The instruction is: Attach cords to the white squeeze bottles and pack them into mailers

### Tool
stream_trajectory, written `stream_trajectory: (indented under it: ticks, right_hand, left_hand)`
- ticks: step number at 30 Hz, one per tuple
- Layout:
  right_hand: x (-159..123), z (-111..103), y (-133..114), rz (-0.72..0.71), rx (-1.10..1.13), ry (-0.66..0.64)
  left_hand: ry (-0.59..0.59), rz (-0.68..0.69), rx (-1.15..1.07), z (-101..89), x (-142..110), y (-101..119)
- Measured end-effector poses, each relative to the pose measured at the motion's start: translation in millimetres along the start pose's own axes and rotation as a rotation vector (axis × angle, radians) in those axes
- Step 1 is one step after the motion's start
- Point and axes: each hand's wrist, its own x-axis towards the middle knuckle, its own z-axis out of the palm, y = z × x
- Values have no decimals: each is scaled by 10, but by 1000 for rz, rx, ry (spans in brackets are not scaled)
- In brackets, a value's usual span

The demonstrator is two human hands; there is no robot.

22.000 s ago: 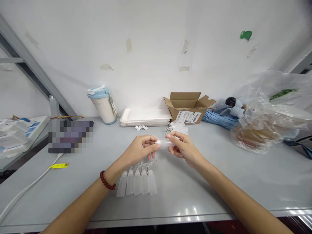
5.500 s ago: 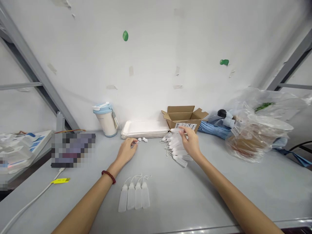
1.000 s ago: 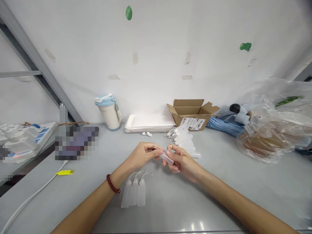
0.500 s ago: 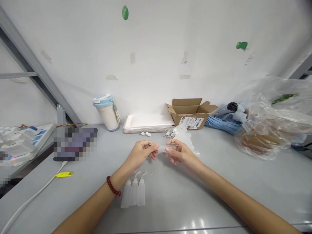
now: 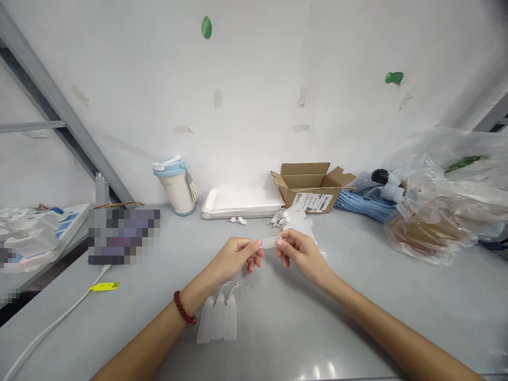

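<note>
One plastic sleeve [image 5: 270, 242] between your left hand [image 5: 235, 255] and right hand [image 5: 302, 253], fingers pinching opposite ends; best grip lightly, hold level.

small frosted bottle [image 5: 270, 242], held nearly level above the bench [image 5: 357, 254]
its pale, translucent middle shows, both ends covered; below it and to the left, three bottles [image 5: 217, 320] lie side by side, necks away, thin white tails curling from them; farther back, a loose heap [image 5: 300, 221] of similar ones, tails mostly leftward.
</note>
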Motion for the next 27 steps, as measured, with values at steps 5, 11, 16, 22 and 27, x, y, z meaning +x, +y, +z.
stream_trajectory:
  ticks: [5,11,16,22,27]
  right_hand:
    - [-3,9,50,11,-58,5]
    - [-7,-2,34,-35,-52,19]
    - [-16,-3,-8,-150,-58,20]
    - [-39,-23,-34,-267,-209,11]
    - [-56,-16,-31,-220,-241,34]
  left_hand:
    - [85,221,319,11,-49,44]
    - [93,230,281,23,-47,71]
    - [-26,86,42,13,-15,62]
    - [-75,4,-73,13,-4,19]
    - [40,108,143,57,-53,61]
